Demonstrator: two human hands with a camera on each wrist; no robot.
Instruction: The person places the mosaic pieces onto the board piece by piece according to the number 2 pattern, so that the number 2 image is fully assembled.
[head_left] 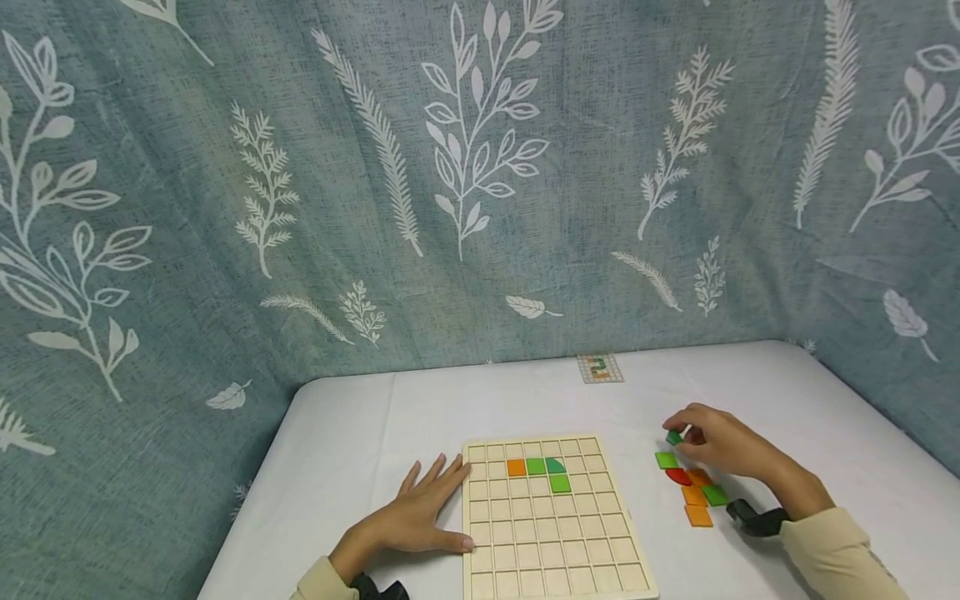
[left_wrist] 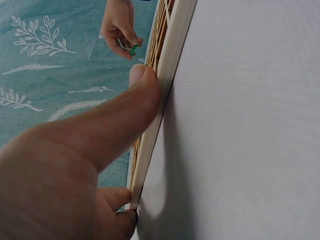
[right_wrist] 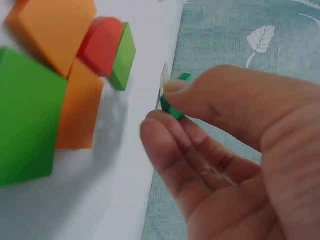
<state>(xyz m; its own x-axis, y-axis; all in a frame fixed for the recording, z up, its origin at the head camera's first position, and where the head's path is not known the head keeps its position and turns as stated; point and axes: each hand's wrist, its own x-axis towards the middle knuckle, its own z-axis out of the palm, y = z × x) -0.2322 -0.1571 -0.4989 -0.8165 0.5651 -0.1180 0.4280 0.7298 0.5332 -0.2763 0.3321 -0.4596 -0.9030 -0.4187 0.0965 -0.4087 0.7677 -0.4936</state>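
Facing a leaf-printed curtain across a white tabletop. Touching the left edge of the gridded board with the left hand, fingers spread; pinching a dark green tile between thumb and fingers of the right hand, well right of the board, just beyond the loose tiles. Already set in upper cells: one orange square, two green squares, one teal quarter-round. Seemingly under halfway, with pinched and loose pieces left to place.

Curtained behind and on both sides with grey-teal fabric bearing white leafy sprigs, falling in slight folds beyond a white-covered table under soft, diffuse light.
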